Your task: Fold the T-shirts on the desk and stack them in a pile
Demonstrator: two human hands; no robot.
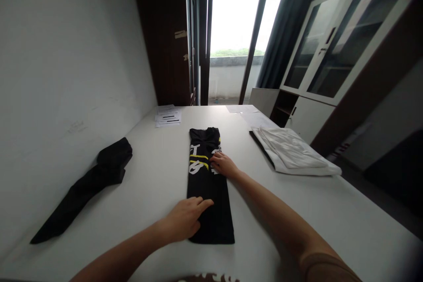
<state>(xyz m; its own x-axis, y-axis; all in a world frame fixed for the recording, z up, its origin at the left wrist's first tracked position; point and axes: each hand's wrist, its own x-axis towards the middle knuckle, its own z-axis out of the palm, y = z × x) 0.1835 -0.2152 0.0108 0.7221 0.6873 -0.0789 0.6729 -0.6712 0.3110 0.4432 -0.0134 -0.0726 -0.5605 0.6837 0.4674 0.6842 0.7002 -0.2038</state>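
Observation:
A black T-shirt (211,211), folded into a long narrow strip, lies lengthwise on the white table (148,211). White and yellow print shows on its far half, and its collar end points away from me. My left hand (187,218) rests at the left edge of the near half, index finger stretched out over the cloth and thumb apart from it. On the right edge, beside the print, my right hand (224,165) touches the fabric with slightly bent fingers. I see no fabric gripped in either hand.
A crumpled black cloth (89,185) lies at the left by the wall. Folded white cloths (294,152) are stacked on the right. Paper sheets (168,116) lie at the far left, others (254,116) at the far right. A glass-door cabinet (317,48) stands beyond the right edge.

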